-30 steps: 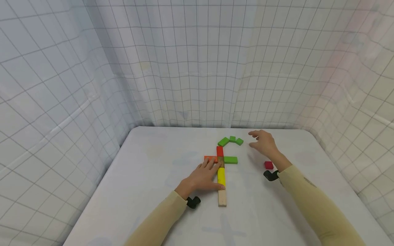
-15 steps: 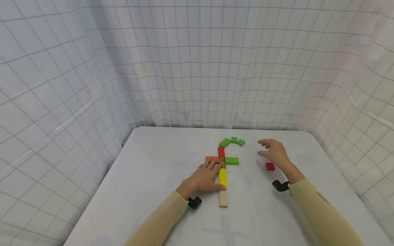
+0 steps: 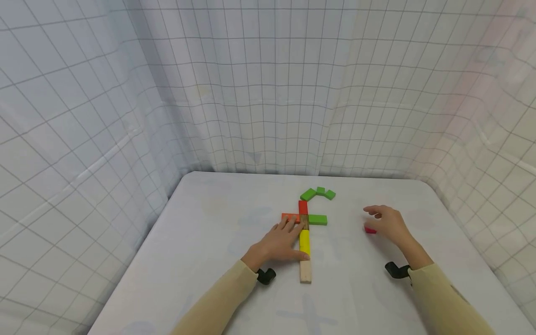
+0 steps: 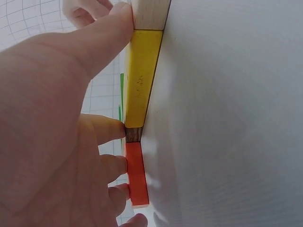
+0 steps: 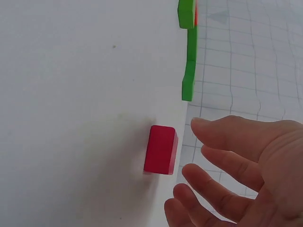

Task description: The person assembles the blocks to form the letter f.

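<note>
Small red block on the white table, just under the right hand's fingertips.

The right hand hovers over it with fingers loosely spread, not gripping; in the right wrist view a gap shows between block and fingers. Well apart to the left, the left hand lies flat, fingers straight, pressing beside the yellow block and orange block of a cross-shaped row. Green blocks sit beyond.

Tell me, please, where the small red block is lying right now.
In the head view the small red block lies flat on the white table, right of the coloured block line, just under the right hand's fingers; the right wrist view shows a gap between them.
</note>
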Demonstrator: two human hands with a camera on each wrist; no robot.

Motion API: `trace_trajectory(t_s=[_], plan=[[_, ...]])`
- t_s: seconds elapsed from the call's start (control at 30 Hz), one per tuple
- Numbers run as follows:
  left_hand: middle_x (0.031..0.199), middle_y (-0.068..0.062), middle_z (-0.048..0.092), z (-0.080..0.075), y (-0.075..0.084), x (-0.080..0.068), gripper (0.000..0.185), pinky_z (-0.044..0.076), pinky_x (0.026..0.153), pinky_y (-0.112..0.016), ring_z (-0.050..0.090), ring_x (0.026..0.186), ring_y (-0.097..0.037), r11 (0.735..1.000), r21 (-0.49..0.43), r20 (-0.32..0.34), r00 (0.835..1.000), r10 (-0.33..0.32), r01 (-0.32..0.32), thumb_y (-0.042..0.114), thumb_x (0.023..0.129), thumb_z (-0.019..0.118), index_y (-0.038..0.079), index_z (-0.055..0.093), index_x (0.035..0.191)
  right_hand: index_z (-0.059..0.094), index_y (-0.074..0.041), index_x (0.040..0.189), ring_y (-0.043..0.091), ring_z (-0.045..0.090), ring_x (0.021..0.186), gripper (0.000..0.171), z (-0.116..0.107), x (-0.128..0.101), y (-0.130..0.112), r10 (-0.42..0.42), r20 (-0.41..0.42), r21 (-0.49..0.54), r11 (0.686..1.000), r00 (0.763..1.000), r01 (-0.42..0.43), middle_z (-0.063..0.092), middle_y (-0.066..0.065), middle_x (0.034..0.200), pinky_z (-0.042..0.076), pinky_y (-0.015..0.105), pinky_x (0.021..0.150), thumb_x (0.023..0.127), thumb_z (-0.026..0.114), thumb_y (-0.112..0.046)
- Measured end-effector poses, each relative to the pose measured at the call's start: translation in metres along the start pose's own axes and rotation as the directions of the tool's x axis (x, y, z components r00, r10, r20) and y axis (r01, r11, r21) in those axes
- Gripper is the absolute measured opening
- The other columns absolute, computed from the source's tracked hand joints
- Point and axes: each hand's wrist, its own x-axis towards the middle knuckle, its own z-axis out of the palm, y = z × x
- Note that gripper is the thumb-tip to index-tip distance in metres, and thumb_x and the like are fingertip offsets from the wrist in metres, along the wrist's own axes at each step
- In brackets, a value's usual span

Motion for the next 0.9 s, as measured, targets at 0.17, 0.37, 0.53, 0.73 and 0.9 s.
trace_trajectory(t_s=[0.17,0.37,0.53,0.73,0.9], plan=[[0.152,-0.009,0.002,0.000,-0.001,0.000,0.099,0.016,0.104,-0.052,0.001,0.137,-0.031,1.000,0.009,0.001,1.000,-0.007,0.007,0.077,0.071,0.043,0.021,0.012,0.147,0.060,-0.013,0.119,0.030,0.050,0.099,0.047,0.000,-0.007,0.007,0.033,0.041,0.006,0.999,0.999,-0.033,0.057,0.015,0.110,0.046,0.038,0.068,0.075,0.075,-0.024],[0.152,-0.009,0.002,0.000,-0.001,0.000,0.099,0.016,0.104,-0.052,0.001,0.137,-0.031,1.000,0.004,0.003,1.000,-0.007,0.007,0.077,0.071,0.043,0.021,0.012,0.147,0.063,-0.013,0.115,0.025,0.053,0.089,0.046,0.005,-0.011,0.013,-0.005,0.040,-0.014,1.000,0.999,0.006,0.059,0.012,0.101,0.045,0.033,0.065,0.072,0.077,-0.020],[0.152,-0.009,0.001,0.000,0.000,0.000,0.100,0.016,0.104,-0.052,0.001,0.137,-0.031,1.000,0.004,0.011,1.000,-0.006,0.006,0.077,0.072,0.043,0.021,0.011,0.147,0.064,-0.011,0.113,0.024,0.054,0.084,0.043,0.009,-0.013,0.015,-0.023,0.044,0.016,1.000,0.999,0.022,0.059,0.012,0.098,0.046,0.030,0.061,0.072,0.076,-0.015],[0.152,-0.009,0.000,-0.001,0.001,0.000,0.100,0.015,0.104,-0.052,0.001,0.136,-0.031,1.000,0.011,0.011,1.000,-0.011,0.010,0.077,0.071,0.043,0.022,0.010,0.147,0.066,-0.011,0.110,0.025,0.055,0.085,0.038,0.011,-0.014,0.015,-0.023,0.038,-0.001,1.000,0.999,0.023,0.058,0.010,0.098,0.047,0.034,0.063,0.073,0.074,-0.011],[0.152,-0.009,0.001,0.000,0.000,0.001,0.100,0.015,0.104,-0.052,0.001,0.137,-0.031,1.000,0.004,0.013,1.000,-0.014,0.014,0.077,0.071,0.043,0.023,0.010,0.147,0.066,-0.010,0.108,0.025,0.056,0.085,0.035,0.011,-0.014,0.015,-0.059,0.032,-0.020,0.998,0.998,0.059,0.058,0.010,0.097,0.047,0.036,0.064,0.074,0.074,-0.010]])
